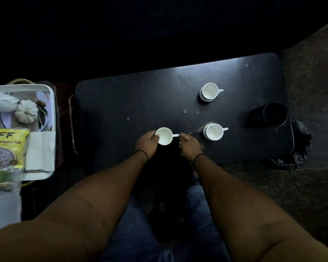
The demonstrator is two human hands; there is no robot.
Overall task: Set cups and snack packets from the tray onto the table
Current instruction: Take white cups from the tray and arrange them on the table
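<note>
Three white cups are over the black table [121, 103]. One cup [208, 91] stands at the back and a second cup [214, 131] stands to the front right. My left hand [146, 144] grips the rim of the third cup [165, 136] near the front edge. My right hand [189, 145] has its fingertips at the end of that cup's handle. Off to the left, the white tray [52, 110] carries a yellow snack packet [3, 156], a white napkin and a white pumpkin ornament.
A black cylindrical holder [273, 115] lies on the table's right end. A crumpled black bag [299, 144] hangs off the right edge. The tray rests on a dark stand left of the table. My knees in jeans are below the front edge.
</note>
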